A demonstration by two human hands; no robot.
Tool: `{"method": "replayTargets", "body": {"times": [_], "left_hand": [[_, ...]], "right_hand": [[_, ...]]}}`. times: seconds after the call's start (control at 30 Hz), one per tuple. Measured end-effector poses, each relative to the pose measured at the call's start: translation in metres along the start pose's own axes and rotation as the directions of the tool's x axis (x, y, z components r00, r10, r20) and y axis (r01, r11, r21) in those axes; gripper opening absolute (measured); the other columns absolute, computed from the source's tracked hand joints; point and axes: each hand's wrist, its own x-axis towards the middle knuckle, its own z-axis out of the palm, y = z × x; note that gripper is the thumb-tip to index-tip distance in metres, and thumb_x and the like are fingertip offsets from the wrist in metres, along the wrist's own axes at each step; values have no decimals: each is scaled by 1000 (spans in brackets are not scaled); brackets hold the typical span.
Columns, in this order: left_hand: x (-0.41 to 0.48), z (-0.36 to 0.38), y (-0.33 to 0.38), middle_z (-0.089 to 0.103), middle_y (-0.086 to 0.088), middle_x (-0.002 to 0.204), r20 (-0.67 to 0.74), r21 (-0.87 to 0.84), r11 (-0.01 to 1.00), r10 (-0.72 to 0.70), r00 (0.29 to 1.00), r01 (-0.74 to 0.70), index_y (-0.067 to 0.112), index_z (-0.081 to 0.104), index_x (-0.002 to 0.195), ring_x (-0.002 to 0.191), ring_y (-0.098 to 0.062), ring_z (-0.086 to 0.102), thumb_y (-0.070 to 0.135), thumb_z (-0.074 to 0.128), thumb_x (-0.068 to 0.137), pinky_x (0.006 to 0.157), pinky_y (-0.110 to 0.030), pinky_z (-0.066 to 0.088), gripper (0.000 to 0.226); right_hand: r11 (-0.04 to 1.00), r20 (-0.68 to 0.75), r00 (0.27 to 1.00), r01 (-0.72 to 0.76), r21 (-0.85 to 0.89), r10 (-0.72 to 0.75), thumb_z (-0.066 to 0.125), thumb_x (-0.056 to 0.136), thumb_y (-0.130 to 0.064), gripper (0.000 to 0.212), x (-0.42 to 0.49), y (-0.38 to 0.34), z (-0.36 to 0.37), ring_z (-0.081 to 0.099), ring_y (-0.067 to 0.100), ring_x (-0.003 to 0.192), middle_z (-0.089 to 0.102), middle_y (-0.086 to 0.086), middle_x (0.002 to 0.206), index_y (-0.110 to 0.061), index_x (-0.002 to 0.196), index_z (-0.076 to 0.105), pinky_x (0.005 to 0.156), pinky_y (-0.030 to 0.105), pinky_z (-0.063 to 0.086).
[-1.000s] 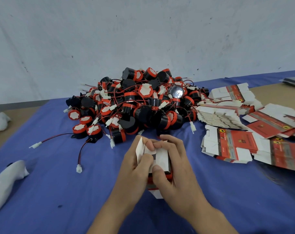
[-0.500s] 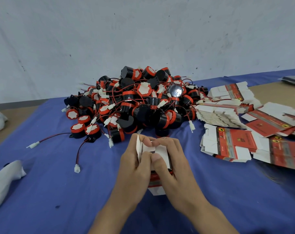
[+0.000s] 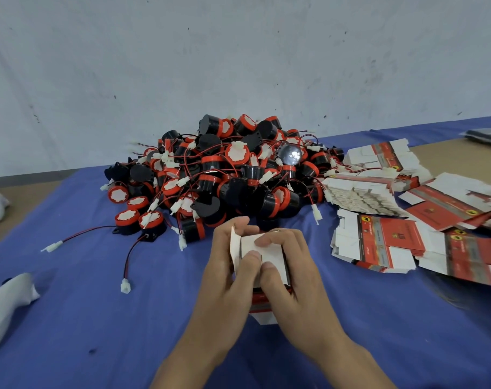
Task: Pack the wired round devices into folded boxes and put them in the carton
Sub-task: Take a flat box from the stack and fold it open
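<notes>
Here, small red-and-white box (image 3: 275, 252): upright at the centre of the view, held over the blue cloth (image 3: 98, 318); its white top flaps are partly folded and its contents are hidden.
Left hand (image 3: 224, 279): fingers wrapped round the box's left side, thumb pressing on a white flap.
Right hand (image 3: 295, 279): curled round the box's right side, thumb and forefinger down on the flaps, its thumb touching the left one.
Pile of wired round devices (image 3: 227, 175): black and red, at twelve o'clock from the hands, close behind them; red-black leads with white plugs trail out towards nine o'clock.
Flat box blanks (image 3: 379, 242): loose stacks at two o'clock, beside the pile.
White bundle (image 3: 6, 301): at eight o'clock on the cloth; what it is cannot be told.
</notes>
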Motion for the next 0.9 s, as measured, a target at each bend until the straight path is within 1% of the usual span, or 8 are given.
{"method": "replayTargets", "body": {"times": [0.1,0.2,0.27,0.37,0.43,0.53,0.63,0.9], "left_hand": [[-3,1,7,64,17,120,80,-80,994,-64,995,71,36,49,135,110,-3,64,42,46,100,87,-20,53,36],[0,0,10,57,1,142,56,-154,970,-183,982,189,27,50,141,131,-15,54,39,32,108,109,-38,46,40],[2,-3,11,60,-4,139,49,-211,946,-242,969,247,22,54,138,129,-18,56,32,27,109,109,-40,46,41],[2,-2,12,63,-1,134,76,-210,940,-259,963,270,26,56,134,125,-16,59,35,38,102,105,-39,49,38],[2,-2,12,69,3,125,101,-217,937,-259,961,275,29,60,127,115,-11,65,41,41,94,90,-28,57,39],[2,-2,9,72,6,116,136,-230,930,-262,955,288,28,63,118,104,-8,69,37,38,99,75,-16,55,32],[2,-4,7,72,7,115,156,-227,929,-263,952,294,26,61,119,102,-6,70,34,35,103,74,-16,55,32],[1,-4,8,70,2,121,178,-227,931,-248,952,285,26,55,129,104,-5,69,51,51,77,76,-15,55,58]], "right_hand": [[998,-58,998,31,-63,-34,44,89,-37,25,2,2,-4,57,13,106,51,-11,116,-31,112,53,76,14,47],[993,-106,992,59,-99,-69,43,88,-34,29,4,4,-8,55,11,107,50,-13,114,-27,114,53,77,12,44],[990,-125,988,82,-119,-96,43,88,-32,29,5,5,-10,54,9,107,49,-12,115,-26,115,53,77,11,44],[983,-122,985,104,-153,-124,43,87,-31,29,5,6,-11,52,9,109,47,-12,117,-28,115,51,77,13,45],[977,-113,984,114,-181,-136,43,86,-32,30,5,7,-12,51,9,111,45,-15,120,-31,115,49,78,15,46],[968,-105,984,115,-225,-141,42,85,-34,33,6,8,-13,51,11,113,43,-19,122,-27,116,52,78,18,47],[957,-88,986,114,-267,-142,42,84,-34,39,5,8,-13,52,13,112,42,-18,123,-21,118,55,77,23,48],[929,-34,985,146,-340,-168,42,85,-34,42,4,8,-14,50,14,113,41,-13,124,-17,121,55,83,17,44]]}}
